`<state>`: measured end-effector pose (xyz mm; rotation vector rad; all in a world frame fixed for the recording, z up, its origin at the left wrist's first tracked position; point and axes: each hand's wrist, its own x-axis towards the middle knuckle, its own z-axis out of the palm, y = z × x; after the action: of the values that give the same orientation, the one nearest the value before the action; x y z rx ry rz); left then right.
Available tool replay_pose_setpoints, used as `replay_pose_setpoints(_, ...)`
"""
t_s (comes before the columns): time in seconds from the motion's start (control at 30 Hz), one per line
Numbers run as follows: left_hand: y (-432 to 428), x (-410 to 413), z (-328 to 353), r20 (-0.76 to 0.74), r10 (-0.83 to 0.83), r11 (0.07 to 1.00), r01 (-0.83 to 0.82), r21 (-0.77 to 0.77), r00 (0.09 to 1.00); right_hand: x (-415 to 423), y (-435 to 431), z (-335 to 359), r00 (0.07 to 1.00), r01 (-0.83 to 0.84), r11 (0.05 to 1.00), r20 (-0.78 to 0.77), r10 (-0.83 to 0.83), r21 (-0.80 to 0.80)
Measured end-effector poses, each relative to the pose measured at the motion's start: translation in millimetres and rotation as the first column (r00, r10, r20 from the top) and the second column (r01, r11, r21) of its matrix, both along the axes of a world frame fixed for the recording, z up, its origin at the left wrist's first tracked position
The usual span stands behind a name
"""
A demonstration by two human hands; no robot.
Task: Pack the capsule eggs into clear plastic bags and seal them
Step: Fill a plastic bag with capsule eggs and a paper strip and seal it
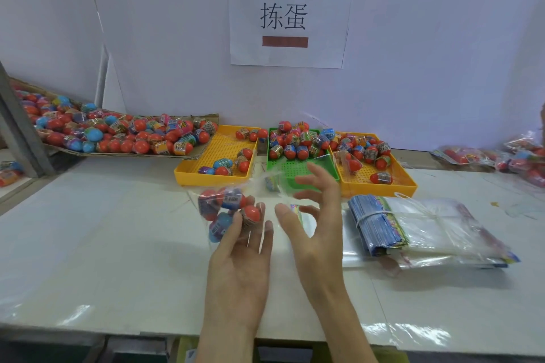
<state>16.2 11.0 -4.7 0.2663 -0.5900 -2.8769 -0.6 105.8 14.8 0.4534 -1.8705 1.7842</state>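
White table [118, 244]; wall sign [289, 18] (paper).

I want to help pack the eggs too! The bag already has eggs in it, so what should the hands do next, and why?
Probably the right hand should pinch the loose open top of the bag to close it. The left hand touches the bag of eggs with straight fingers, while the right hand's fingers are spread beside it, holding nothing, and the bag's top looks unsealed.

A white table [118, 244] is carrying two yellow perforated trays [216, 156] [380, 183] flanking a green tray [298, 169], a banded stack of clear bags [424, 227], and sealed egg packs [501, 156] lying far right.
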Motion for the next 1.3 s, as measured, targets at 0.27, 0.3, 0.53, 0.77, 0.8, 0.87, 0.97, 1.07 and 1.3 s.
replay_pose_setpoints(0.27, -2, 4, -1, -0.049, -0.043, 0.999, 0.042, -0.011, 0.998, -1, -9, -5, 0.924, -0.168, 0.981, 0.363, 0.121, 0.099)
replay_pose_setpoints(0.3, -1, 5, 0, -0.052, -0.062, 0.998, 0.060, -0.030, 0.997, -1, -9, -6, 0.924, -0.150, 0.983, 0.368, 0.102, 0.104)
replay_pose_setpoints(0.53, 4, 7, 8, -0.098, -0.057, 0.987, 0.041, -0.155, 0.994, -6, 7, 0, 0.951, -0.092, 0.973, 0.270, 0.149, -0.212)
replay_pose_setpoints(0.77, 5, 12, 14, -0.066, -0.057, 0.964, 0.038, -0.262, 0.996, -7, 22, 6, 0.950, -0.045, 0.841, 0.238, 0.203, -0.539)
replay_pose_setpoints(0.8, 5, 12, 14, -0.042, -0.069, 0.950, 0.053, -0.307, 0.997, -7, 25, 7, 0.951, -0.042, 0.832, 0.234, 0.204, -0.553)
replay_pose_setpoints(0.87, 8, 11, 13, 0.007, -0.099, 0.893, 0.092, -0.441, 0.995, -8, 32, 9, 0.957, -0.058, 0.837, 0.210, 0.202, -0.544)
replay_pose_setpoints(0.97, 13, 11, 13, 0.039, -0.158, 0.848, 0.155, -0.506, 0.987, -8, 40, 12, 0.962, -0.128, 0.857, 0.147, 0.230, -0.499)
replay_pose_setpoints(1.07, 12, 11, 12, 0.053, -0.203, 0.852, 0.203, -0.483, 0.978, -7, 47, 14, 0.953, -0.202, 0.883, 0.124, 0.277, -0.425)
replay_pose_setpoints(1.3, 19, 12, 11, 0.014, -0.224, 0.726, 0.176, -0.665, 0.975, -7, 67, 17, 0.961, -0.206, 0.936, 0.123, 0.249, -0.286)
